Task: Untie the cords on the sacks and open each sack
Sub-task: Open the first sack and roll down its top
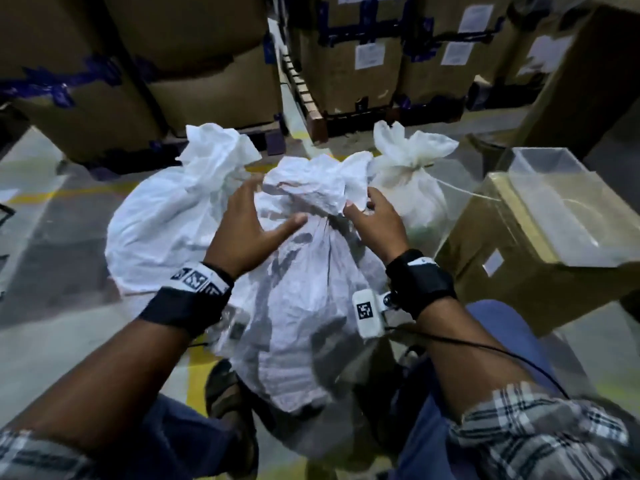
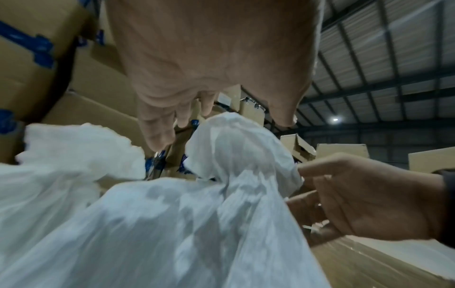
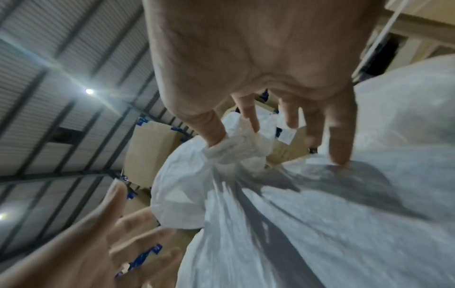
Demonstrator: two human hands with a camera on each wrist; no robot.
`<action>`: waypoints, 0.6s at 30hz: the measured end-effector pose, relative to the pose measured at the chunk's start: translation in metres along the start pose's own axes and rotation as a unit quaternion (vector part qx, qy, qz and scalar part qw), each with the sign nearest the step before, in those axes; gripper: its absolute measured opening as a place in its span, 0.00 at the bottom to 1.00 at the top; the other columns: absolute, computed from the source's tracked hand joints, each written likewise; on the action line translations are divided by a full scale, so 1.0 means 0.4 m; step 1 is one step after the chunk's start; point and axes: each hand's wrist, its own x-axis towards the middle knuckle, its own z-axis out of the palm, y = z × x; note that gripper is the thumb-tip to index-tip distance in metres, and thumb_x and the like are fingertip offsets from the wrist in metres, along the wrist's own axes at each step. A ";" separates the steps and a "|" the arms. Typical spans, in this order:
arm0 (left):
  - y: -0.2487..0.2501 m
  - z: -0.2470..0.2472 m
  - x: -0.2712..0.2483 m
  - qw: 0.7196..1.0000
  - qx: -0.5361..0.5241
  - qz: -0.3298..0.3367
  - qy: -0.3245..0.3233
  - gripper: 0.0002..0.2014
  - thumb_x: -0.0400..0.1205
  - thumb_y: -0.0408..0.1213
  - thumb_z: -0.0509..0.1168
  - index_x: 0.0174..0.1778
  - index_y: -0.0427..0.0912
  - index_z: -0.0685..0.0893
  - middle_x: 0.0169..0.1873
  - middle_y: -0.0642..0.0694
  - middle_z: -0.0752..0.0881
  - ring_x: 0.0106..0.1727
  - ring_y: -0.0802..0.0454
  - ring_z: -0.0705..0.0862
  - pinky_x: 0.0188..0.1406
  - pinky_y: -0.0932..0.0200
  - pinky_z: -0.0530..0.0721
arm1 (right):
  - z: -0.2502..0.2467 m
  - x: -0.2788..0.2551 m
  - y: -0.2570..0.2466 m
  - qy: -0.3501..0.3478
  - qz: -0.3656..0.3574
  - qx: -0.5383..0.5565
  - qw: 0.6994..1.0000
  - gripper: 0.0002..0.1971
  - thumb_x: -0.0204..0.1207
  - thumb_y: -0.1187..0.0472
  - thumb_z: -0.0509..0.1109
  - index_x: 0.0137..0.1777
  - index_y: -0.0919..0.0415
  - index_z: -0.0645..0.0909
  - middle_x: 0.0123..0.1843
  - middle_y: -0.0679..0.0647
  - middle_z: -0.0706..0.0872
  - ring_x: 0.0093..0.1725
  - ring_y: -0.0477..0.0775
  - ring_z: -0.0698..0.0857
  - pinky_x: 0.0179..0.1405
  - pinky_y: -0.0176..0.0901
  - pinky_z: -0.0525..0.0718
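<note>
Three white sacks stand on the floor. The middle sack [image 1: 304,306] is nearest me, gathered at its neck [image 1: 322,218] below a crumpled top; no cord shows on it. My right hand [image 1: 362,200] pinches that crumpled top between thumb and forefinger [image 3: 234,132], its other fingers straight. Just left of the neck my left hand [image 1: 266,209] hovers with spread fingers and holds nothing [image 2: 211,109]. The right sack [image 1: 412,181] is tied with a pale cord [image 1: 460,190] trailing right. The left sack [image 1: 166,216] leans away, its top ruffled.
Stacked cardboard boxes with blue tape [image 1: 104,81] line the back on pallets [image 1: 311,109]. At right a cardboard box [image 1: 519,282] carries a clear plastic container [image 1: 561,202]. My sandalled foot [image 1: 228,403] is under the middle sack. A yellow line [image 1: 69,194] crosses the floor.
</note>
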 end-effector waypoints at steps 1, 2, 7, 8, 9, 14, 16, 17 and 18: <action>-0.032 0.011 -0.023 0.999 -0.014 -0.031 -0.019 0.48 0.71 0.71 0.73 0.82 0.55 0.62 0.74 0.54 0.76 0.73 0.56 0.75 0.69 0.57 0.77 | 0.010 -0.004 0.002 -0.017 -0.013 0.014 1.000 0.15 0.80 0.48 0.70 0.65 0.48 0.81 0.53 0.45 0.86 0.46 0.39 0.83 0.46 0.37 0.76; -0.059 0.023 -0.041 0.997 -0.025 -0.059 -0.034 0.51 0.69 0.71 0.74 0.83 0.56 0.59 0.74 0.52 0.78 0.72 0.55 0.78 0.68 0.54 0.80 | 0.023 -0.006 0.002 -0.035 -0.026 0.021 0.999 0.14 0.81 0.47 0.69 0.65 0.48 0.81 0.54 0.44 0.87 0.48 0.37 0.84 0.46 0.34 0.78; -0.111 0.072 -0.030 0.997 0.004 -0.047 -0.054 0.43 0.70 0.64 0.78 0.78 0.52 0.71 0.57 0.53 0.88 0.56 0.56 0.86 0.55 0.56 0.83 | 0.071 0.004 -0.004 -0.129 -0.066 -0.020 0.989 0.24 0.77 0.34 0.68 0.68 0.42 0.75 0.59 0.41 0.87 0.60 0.42 0.85 0.57 0.41 0.81; -0.113 0.076 -0.024 0.998 0.027 -0.035 -0.048 0.36 0.72 0.60 0.77 0.74 0.51 0.77 0.50 0.54 0.89 0.52 0.54 0.87 0.51 0.56 0.83 | 0.076 0.006 -0.003 -0.154 -0.071 -0.021 0.985 0.27 0.74 0.33 0.71 0.70 0.39 0.73 0.61 0.38 0.86 0.62 0.40 0.85 0.59 0.38 0.81; -0.111 0.081 -0.020 0.998 0.044 -0.025 -0.043 0.29 0.74 0.56 0.77 0.69 0.50 0.82 0.43 0.54 0.88 0.49 0.51 0.88 0.47 0.56 0.82 | 0.075 0.009 0.003 -0.168 -0.078 -0.034 0.982 0.31 0.71 0.35 0.75 0.73 0.38 0.71 0.64 0.37 0.85 0.65 0.40 0.84 0.61 0.37 0.81; -0.120 0.063 -0.024 0.997 0.073 0.004 -0.010 0.10 0.76 0.49 0.74 0.49 0.54 0.83 0.25 0.59 0.76 0.37 0.50 0.83 0.33 0.57 0.71 | 0.086 0.039 0.031 -0.073 -0.126 -0.160 0.976 0.31 0.69 0.48 0.82 0.69 0.55 0.77 0.55 0.48 0.87 0.59 0.55 0.86 0.48 0.38 0.75; -0.129 0.036 -0.023 0.998 0.060 -0.008 0.035 0.12 0.73 0.51 0.75 0.42 0.56 0.77 0.24 0.57 0.77 0.30 0.58 0.78 0.28 0.56 0.70 | 0.079 0.052 0.031 -0.050 -0.125 -0.162 0.978 0.32 0.68 0.47 0.83 0.69 0.55 0.77 0.60 0.52 0.90 0.61 0.57 0.87 0.50 0.41 0.80; -0.135 0.023 -0.023 0.997 0.049 -0.014 0.060 0.14 0.72 0.51 0.76 0.40 0.55 0.76 0.25 0.58 0.78 0.28 0.60 0.76 0.26 0.56 0.71 | 0.068 0.059 0.030 -0.045 -0.123 -0.156 0.979 0.32 0.67 0.46 0.83 0.69 0.53 0.76 0.59 0.53 0.90 0.59 0.58 0.87 0.51 0.46 0.83; -0.142 0.010 -0.025 0.996 0.041 -0.015 0.080 0.15 0.72 0.50 0.76 0.39 0.54 0.74 0.26 0.60 0.78 0.26 0.60 0.74 0.26 0.55 0.71 | 0.054 0.064 0.028 -0.037 -0.120 -0.149 0.981 0.32 0.66 0.44 0.84 0.67 0.50 0.74 0.55 0.53 0.90 0.55 0.59 0.87 0.48 0.49 0.84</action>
